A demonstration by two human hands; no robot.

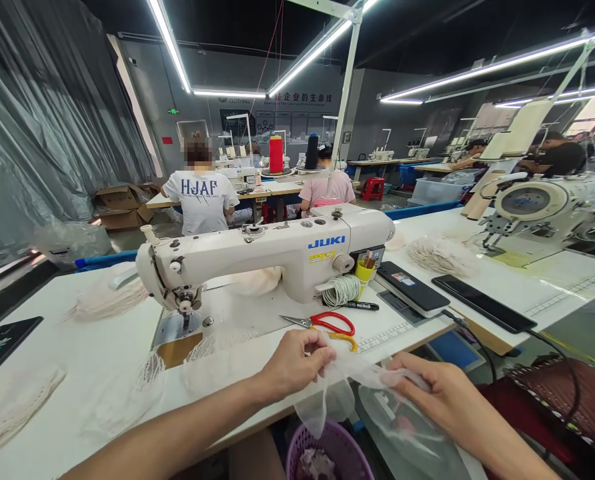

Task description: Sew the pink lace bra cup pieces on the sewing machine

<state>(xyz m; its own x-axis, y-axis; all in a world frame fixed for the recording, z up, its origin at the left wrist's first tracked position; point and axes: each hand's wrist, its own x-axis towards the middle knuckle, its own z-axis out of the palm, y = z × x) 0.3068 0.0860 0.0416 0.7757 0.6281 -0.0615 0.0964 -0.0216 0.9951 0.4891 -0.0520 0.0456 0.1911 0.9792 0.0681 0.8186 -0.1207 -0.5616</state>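
A piece of sheer white fabric (pixel 355 370) is stretched between my two hands near the table's front edge. My left hand (pixel 295 360) pinches one end, thumb against curled fingers. Its other end is gripped by my right hand (pixel 430 390), a little lower and to the right. Loose folds of the fabric hang down over a purple basket (pixel 293 453) with scraps inside. Just beyond my left hand lie scissors (pixel 327 323) with red and yellow handles. The white sewing machine (pixel 257 253) stands behind them, its needle area to the left of my hands.
Pale lace-edged pieces lie in piles on the white table (pixel 112 320). Right of the machine are a yellow cup (pixel 364 275), a coil of cord (pixel 341 291), a black marker (pixel 360 305) and a power bank (pixel 411 288). A dark phone (pixel 482 303) lies farther right. People sit at machines beyond.
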